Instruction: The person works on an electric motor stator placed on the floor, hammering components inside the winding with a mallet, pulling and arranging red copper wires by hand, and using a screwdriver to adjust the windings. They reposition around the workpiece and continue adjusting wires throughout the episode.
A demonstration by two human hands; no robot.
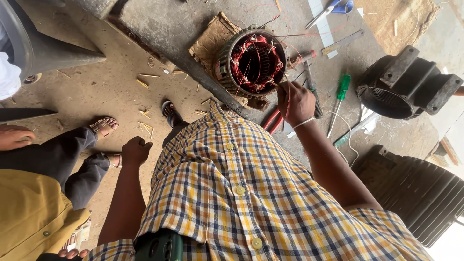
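A motor stator (pixel 227 60) with red copper windings lies on its side on a scrap of cardboard (pixel 210 41) on the concrete floor. My right hand (pixel 296 100) is closed around a thin stick whose tip touches the near right rim of the stator. A white band circles that wrist. My left hand (pixel 135 151) hangs at my side in a loose fist and holds nothing. My checked shirt (pixel 241 193) fills the lower middle of the view, and one of my feet (pixel 169 111) shows below the stator.
A green-handled screwdriver (pixel 343 87), red-handled pliers (pixel 273 121), scissors (pixel 333 7) and a flat metal strip (pixel 343 42) lie near the stator. A black motor housing (pixel 408 82) and a ribbed casing (pixel 415 188) stand at the right. Another person (pixel 53 159) in sandals stands at the left.
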